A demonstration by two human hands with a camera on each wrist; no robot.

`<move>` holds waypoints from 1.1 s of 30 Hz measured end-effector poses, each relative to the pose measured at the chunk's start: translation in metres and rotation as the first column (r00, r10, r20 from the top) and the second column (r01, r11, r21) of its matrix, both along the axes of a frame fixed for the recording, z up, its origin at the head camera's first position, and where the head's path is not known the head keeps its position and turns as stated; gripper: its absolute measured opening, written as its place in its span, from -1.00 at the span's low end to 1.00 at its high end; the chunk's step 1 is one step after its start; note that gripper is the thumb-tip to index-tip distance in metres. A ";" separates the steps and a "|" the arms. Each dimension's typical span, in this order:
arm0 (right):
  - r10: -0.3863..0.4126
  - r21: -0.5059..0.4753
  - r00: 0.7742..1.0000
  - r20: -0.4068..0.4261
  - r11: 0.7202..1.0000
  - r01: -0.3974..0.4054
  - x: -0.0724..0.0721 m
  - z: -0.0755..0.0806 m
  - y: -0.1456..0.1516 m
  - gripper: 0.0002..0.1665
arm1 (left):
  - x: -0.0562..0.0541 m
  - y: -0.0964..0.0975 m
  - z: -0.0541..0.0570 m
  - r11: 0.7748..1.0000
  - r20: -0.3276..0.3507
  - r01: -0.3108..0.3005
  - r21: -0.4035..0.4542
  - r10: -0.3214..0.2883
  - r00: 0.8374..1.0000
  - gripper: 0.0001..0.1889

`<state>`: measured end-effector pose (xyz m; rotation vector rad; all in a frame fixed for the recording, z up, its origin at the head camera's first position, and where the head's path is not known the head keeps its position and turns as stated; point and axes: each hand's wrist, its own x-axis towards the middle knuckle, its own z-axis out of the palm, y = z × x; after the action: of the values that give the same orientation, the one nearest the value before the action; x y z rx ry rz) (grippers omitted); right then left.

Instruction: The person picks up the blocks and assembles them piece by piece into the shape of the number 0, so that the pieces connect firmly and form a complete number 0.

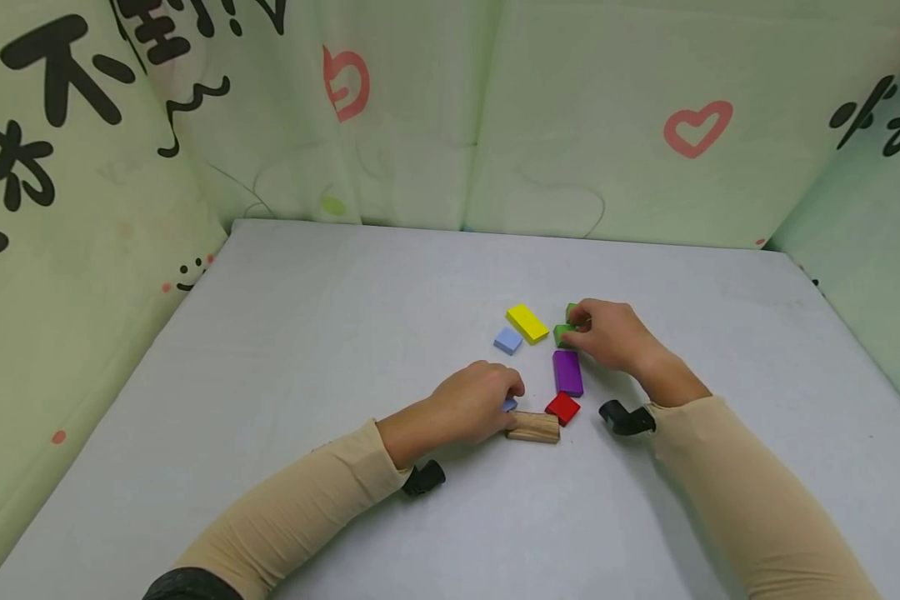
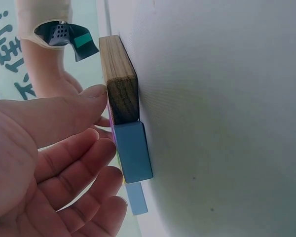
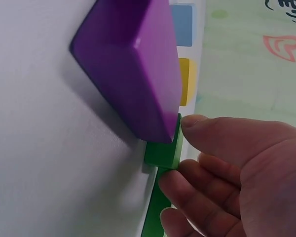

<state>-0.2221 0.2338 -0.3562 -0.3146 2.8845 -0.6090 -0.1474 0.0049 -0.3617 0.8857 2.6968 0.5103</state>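
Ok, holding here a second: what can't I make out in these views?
Head: most of the nearer blue block, hidden by the left hand.
Head: parts of the near green block and far green block, covered by the right hand.
Right wrist: one end of the purple block, cut off by the top edge.
Left wrist: most of the yellow block, a sliver behind the nearer blue block.

The table (image 1: 322, 308) bears coloured blocks (image 1: 567, 372); also a wooden block (image 1: 534, 427).
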 end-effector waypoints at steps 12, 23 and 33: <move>0.007 -0.009 1.000 0.006 1.000 -0.007 0.000 0.001 -0.005 -0.52 | 0.001 0.000 0.001 1.000 0.003 -0.002 -0.003 0.002 1.000 -0.66; 0.020 -0.009 1.000 0.005 1.000 -0.020 0.002 0.001 -0.004 -0.55 | 0.000 0.001 0.000 1.000 0.007 -0.005 -0.005 0.005 1.000 -0.66; 0.026 -0.021 1.000 0.007 0.999 -0.026 0.002 0.000 -0.003 -0.59 | 0.000 0.000 0.001 1.000 0.003 -0.001 0.009 0.001 1.000 -0.66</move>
<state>-0.2202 0.2309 -0.3566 -0.3518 2.8635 -0.6349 -0.1476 0.0053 -0.3606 0.8858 2.6946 0.5240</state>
